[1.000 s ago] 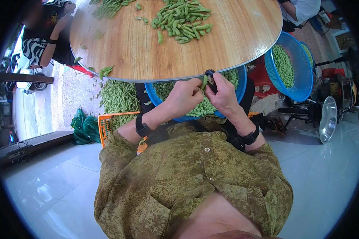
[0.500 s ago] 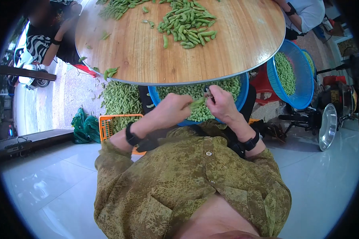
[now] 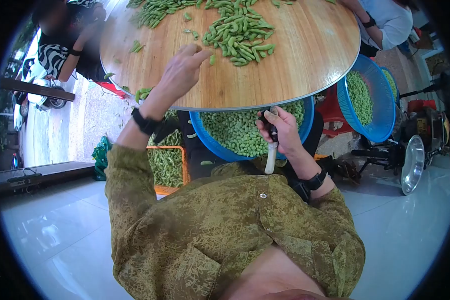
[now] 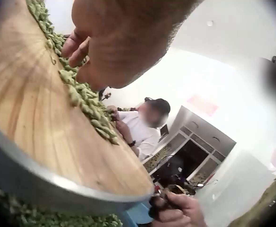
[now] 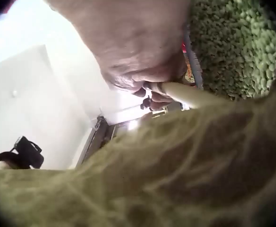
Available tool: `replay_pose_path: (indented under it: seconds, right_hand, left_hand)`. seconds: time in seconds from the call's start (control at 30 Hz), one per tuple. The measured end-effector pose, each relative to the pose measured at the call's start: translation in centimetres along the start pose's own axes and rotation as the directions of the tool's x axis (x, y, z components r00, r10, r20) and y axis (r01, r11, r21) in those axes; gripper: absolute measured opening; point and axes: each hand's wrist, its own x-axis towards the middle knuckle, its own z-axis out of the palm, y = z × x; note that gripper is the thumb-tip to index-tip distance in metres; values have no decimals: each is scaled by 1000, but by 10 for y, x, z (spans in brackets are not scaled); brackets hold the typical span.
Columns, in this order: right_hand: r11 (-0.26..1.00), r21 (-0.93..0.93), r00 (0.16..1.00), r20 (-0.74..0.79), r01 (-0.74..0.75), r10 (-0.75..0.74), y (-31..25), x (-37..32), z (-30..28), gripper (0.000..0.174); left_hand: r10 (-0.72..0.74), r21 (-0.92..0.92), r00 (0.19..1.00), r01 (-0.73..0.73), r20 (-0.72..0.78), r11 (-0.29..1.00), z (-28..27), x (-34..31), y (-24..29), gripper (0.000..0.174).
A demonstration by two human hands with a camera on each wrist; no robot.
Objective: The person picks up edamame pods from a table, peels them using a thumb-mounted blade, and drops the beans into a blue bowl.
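My left hand (image 3: 182, 72) reaches over the round wooden table (image 3: 270, 82), its fingers loosely bent. Its fingertips are right at a single green soybean pod (image 3: 212, 60), which they partly cover. Just beyond lies a heap of pods (image 3: 235, 37), also along the tabletop in the left wrist view. Below the table edge, my right hand (image 3: 285, 131) grips a tool with a pale handle (image 3: 270, 159) pointing toward my shirt; its dark upper part is mostly inside the fingers. Beneath that hand stands a blue basin (image 3: 205, 141) of shelled green beans (image 3: 235, 131).
An orange crate (image 3: 186, 167) of pods stands at lower left, near a green bag (image 3: 101, 157). On the right are another blue basket (image 3: 385, 117) of beans, a red stool (image 3: 330, 112) and a metal bowl (image 3: 412, 165). Two other people sit across the table.
My left hand has left the right hand and moved up and left onto the table. The pod between the hands is out of sight. The right hand has turned, showing the pale handle.
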Motion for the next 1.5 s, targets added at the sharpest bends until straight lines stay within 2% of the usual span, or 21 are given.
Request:
replay_pose_path:
  seconds: [0.03, 0.07, 0.2, 0.3, 0.33, 0.37, 0.4, 0.47, 0.5, 0.53, 0.57, 0.67, 0.77, 0.83, 1.03, 1.13, 1.2, 1.33, 1.4, 1.43, 1.5]
  right_hand:
    - [977, 205, 998, -12, -59, 63, 3, 0, 0, 16]
    - [965, 239, 993, -32, -105, 116, 5, 0, 1, 16]
    - [941, 256, 972, -21, -220, 233, 15, -8, 11, 17]
    - [949, 254, 982, 27, -187, 186, 21, -11, 14, 19]
    - [948, 258, 983, 23, -184, 185, 23, -12, 17, 19]
    - [963, 204, 984, 38, -177, 173, 23, -15, 21, 23]
    - [974, 148, 985, 55, -169, 163, 22, -18, 24, 27]
    - [993, 70, 994, 42, -99, 97, 13, -19, 27, 32]
    - [1000, -11, 999, 34, -29, 30, 7, -20, 28, 37]
    - [997, -45, 997, 41, 65, -64, -1, -16, 27, 43]
    - [989, -69, 992, 34, 127, -125, -11, -12, 26, 41]
    - [973, -115, 980, 37, 199, -196, -21, -5, 20, 37]
    - [984, -38, 985, 40, 171, -170, -26, -9, 24, 34]
    - [996, 55, 994, 85, 66, -70, -33, -12, 28, 39]
    - [988, 141, 990, 123, 58, -75, -29, -11, 26, 44]
    - [991, 122, 990, 120, 63, -78, -32, -11, 28, 42]
    - [991, 116, 993, 92, 62, -73, -33, -11, 30, 41]
    - [984, 154, 993, 64, 92, -103, -31, -9, 27, 35]
    - [980, 186, 995, 66, 66, -80, -28, -9, 21, 33]
    - [975, 218, 996, 66, 44, -60, -28, -10, 18, 30]
    - [964, 265, 994, 103, 14, -42, -30, -10, 15, 29]
  left_hand:
    - [46, -17, 999, -45, 25, 999, 11, 9, -11, 29]
    - [90, -35, 995, -89, 52, 995, 20, 12, -21, 31]
    - [112, 21, 992, -114, 61, 993, 37, 16, -35, 32]
    - [97, -52, 994, -99, -54, 994, 40, 12, -34, 25]
    - [-126, -401, 992, 127, 28, 907, 39, 7, -24, 20]
    - [-302, -670, 935, 344, 184, 658, 37, 1, -12, 17]
    - [-301, -670, 935, 346, 187, 657, 32, -4, 4, 17]
    - [-346, -781, 821, 554, 455, 289, 20, -11, 40, 16]
    - [-343, -779, 819, 558, 460, 286, 24, -18, 51, 16]
    - [-320, -800, 803, 572, 502, 180, 27, -23, 61, 16]
    - [-292, -810, 789, 582, 540, 73, 30, -28, 70, 16]
    - [-240, -782, 747, 615, 620, -102, 34, -33, 94, 17]
    - [-198, -795, 770, 591, 607, -140, 44, -37, 102, 18]
    - [-232, -791, 757, 599, 611, -126, 49, -37, 106, 17]
    - [-278, -833, 786, 540, 552, -124, 58, -40, 108, 15]
    - [-284, -861, 822, 508, 494, -30, 60, -42, 108, 14]
    - [-320, -903, 890, 392, 325, 173, 62, -44, 112, 13]
    - [-291, -927, 942, 249, 164, 282, 72, -46, 110, 13]
    - [-243, -891, 858, 442, 453, -102, 71, -42, 103, 12]
    - [-243, -891, 858, 441, 453, -103, 71, -41, 100, 12]
    - [-22, -757, 857, 442, 514, -481, 71, -40, 97, 12]
